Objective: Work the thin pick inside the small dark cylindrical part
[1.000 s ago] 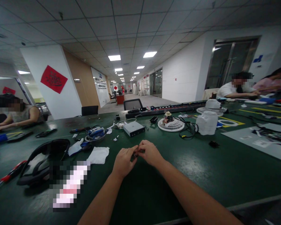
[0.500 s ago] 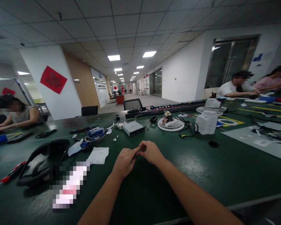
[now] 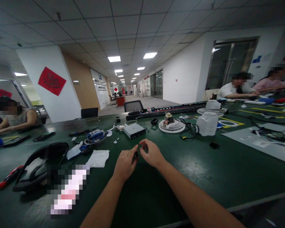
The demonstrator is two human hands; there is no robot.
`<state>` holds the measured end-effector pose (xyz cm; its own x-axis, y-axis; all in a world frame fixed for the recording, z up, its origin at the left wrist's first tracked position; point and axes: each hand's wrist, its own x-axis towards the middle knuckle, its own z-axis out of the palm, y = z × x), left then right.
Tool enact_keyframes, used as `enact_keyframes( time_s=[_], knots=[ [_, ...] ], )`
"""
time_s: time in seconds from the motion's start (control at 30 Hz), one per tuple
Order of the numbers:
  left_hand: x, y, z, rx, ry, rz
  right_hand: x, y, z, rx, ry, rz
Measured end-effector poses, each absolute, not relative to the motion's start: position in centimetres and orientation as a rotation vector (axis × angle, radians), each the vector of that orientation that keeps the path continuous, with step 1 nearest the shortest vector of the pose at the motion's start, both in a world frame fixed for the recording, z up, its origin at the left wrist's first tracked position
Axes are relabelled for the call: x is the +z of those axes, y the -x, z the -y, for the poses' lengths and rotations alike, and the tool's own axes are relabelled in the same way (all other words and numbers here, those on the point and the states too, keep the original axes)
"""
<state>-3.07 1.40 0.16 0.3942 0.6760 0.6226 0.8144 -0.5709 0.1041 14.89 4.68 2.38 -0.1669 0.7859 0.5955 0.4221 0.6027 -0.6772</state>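
Between the thumb and fingers of my left hand is a small dark cylindrical piece, too small to name more exactly. My right hand is just to its right, a narrow gap away, its fingers curled with the thumb and index tip apart. Whether anything sits inside those curled fingers is hard to make out. Both hands hover over the green table. Beyond them lies a grey box-shaped drive.
Behind stand a white fan grille with a motor and a white plastic housing. On the left lie a white cloth, a black headset-like frame and a red screwdriver. A grey board lies right. People sit at both sides.
My hands, which were touching at the fingertips, have come slightly apart. The dark piece now shows in my left hand. The view has shifted a little.
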Motion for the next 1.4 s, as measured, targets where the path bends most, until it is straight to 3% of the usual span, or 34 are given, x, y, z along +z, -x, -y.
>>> enact_keyframes(
  time_s=[0.57, 1.4],
  knots=[
    [-0.1, 3.1, -1.9, -0.999, 2.212, 1.538, 2.0, -14.3, -6.3, 0.729, 0.794, 1.197],
    [0.0, 3.0, -1.6, -0.935, 2.276, 1.492, 2.3, -14.5, -4.7, 0.678, 0.805, 1.514]
  ],
)
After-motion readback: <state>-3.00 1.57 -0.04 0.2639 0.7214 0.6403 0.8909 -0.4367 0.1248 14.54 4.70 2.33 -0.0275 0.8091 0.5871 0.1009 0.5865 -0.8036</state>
